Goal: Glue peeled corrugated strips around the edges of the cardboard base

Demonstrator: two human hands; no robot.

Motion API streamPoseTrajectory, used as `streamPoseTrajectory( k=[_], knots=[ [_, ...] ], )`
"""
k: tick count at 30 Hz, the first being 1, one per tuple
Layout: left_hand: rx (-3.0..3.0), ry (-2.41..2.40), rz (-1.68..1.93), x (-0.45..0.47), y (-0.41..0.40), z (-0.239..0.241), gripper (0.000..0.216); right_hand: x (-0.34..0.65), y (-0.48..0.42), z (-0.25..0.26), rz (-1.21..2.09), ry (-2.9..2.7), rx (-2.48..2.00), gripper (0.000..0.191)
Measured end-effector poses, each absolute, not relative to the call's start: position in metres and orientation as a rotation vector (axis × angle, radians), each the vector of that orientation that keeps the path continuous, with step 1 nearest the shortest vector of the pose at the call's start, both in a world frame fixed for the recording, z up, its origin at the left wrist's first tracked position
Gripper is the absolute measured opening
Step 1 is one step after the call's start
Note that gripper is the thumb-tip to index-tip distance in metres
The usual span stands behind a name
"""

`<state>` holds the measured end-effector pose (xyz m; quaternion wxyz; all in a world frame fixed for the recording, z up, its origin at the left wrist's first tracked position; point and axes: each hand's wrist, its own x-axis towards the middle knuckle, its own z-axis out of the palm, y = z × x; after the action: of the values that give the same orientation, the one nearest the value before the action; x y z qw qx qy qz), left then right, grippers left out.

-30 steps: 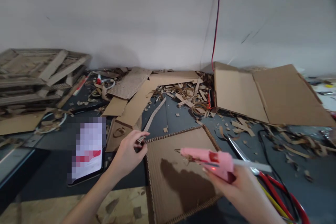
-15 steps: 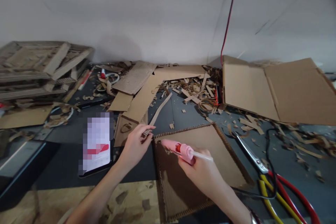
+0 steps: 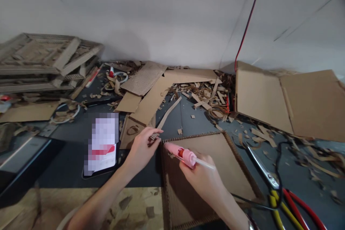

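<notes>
My right hand (image 3: 202, 179) is closed round a pink glue gun (image 3: 181, 153) with a white glue stick out of its back. The gun's nozzle points at the far left corner of a square cardboard sheet (image 3: 215, 165) with corrugated strips along its edges. My left hand (image 3: 140, 150) pinches the near end of a corrugated cardboard strip (image 3: 167, 115) at that same corner. The strip runs away from me across the dark table (image 3: 54, 172).
A tablet (image 3: 102, 145) lies left of my left hand. Large snips with red and yellow handles (image 3: 272, 183) lie to the right. Cardboard scraps (image 3: 205, 95), a folded box (image 3: 285, 102) and stacked cardboard frames (image 3: 43, 64) line the wall. A red cable (image 3: 248, 21) hangs down.
My right hand has carried the glue gun left, from over the sheet's middle to its far left corner beside my left hand. The view has shifted a little left.
</notes>
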<state>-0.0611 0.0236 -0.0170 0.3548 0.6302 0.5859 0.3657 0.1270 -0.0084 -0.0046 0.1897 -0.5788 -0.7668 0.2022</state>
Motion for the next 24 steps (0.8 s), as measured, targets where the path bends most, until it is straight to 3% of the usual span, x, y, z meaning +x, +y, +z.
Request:
streamPoseTrajectory(
  k=[24],
  knots=[
    [1.640, 1.520, 0.919, -0.0615, 0.0231, -0.0191, 0.018, 0.1316, -0.0084, -0.0043, 0.555, -2.167, -1.733, 0.016]
  ],
)
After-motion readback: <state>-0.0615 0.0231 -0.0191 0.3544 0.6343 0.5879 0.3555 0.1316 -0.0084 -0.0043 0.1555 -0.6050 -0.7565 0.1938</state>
